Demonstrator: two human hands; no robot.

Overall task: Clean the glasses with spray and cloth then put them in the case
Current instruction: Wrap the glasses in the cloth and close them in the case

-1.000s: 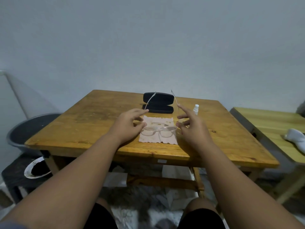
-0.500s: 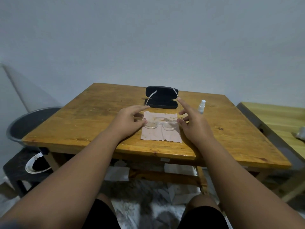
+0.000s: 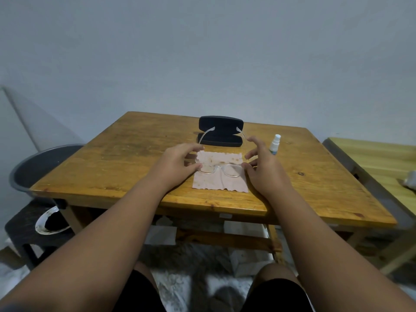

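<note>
Clear-framed glasses (image 3: 219, 170) hang just above a stained pink cloth (image 3: 221, 186) on the wooden table (image 3: 117, 167), their temples open and pointing away from me. My left hand (image 3: 177, 163) pinches the frame's left end. At the right end, my right hand (image 3: 263, 167) holds the frame with thumb and curled fingers. Behind the cloth a black glasses case (image 3: 220, 131) stands open, its lid raised. A small white spray bottle (image 3: 275, 144) stands upright just beyond my right hand.
A grey basin (image 3: 45, 163) sits off the table's left side, with a dark stool and a white dish (image 3: 50, 222) below it. A second, lighter table (image 3: 373, 163) stands to the right with a white object (image 3: 410, 183) on it.
Both hands keep hold of the glasses over the cloth. My right index finger, straight along the temple before, has curled. The view has shifted slightly.
</note>
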